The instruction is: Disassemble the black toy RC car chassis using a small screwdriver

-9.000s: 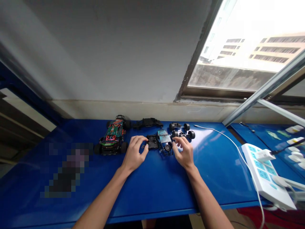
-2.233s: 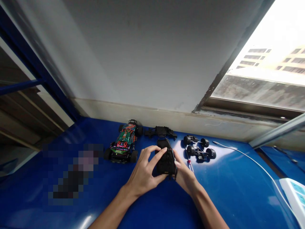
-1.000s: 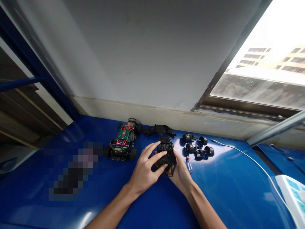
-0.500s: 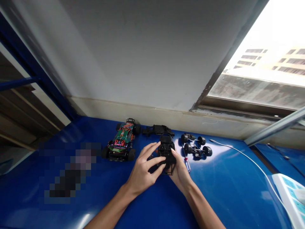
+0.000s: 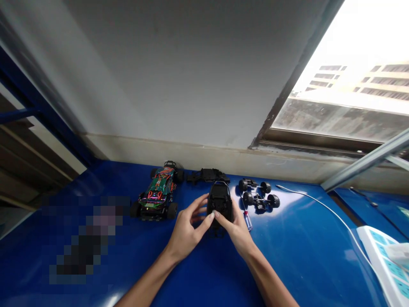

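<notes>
Between my two hands is a black toy car body (image 5: 220,198), its dark inner side facing me. My left hand (image 5: 189,228) grips its left edge, thumb on the near part and fingers behind. On the other side my right hand (image 5: 238,226) wraps the right edge, with its thumb pressed close to the left thumb. Just right of that hand lies a screwdriver (image 5: 247,219) with a clear and red handle. Two wheel axles (image 5: 260,200) with black tyres sit beyond it. Behind the held part rests a flat black chassis (image 5: 207,175).
An assembled green and orange toy car (image 5: 159,187) stands to the left on the blue table (image 5: 198,277). A blurred-out patch (image 5: 86,243) covers something farther left. At right a white cable (image 5: 332,209) runs towards a white power strip (image 5: 383,260). A wall and window border the back.
The black car body has been turned in my hands. My left fingers have moved from its face to behind its left edge, and both thumbs now meet on it.
</notes>
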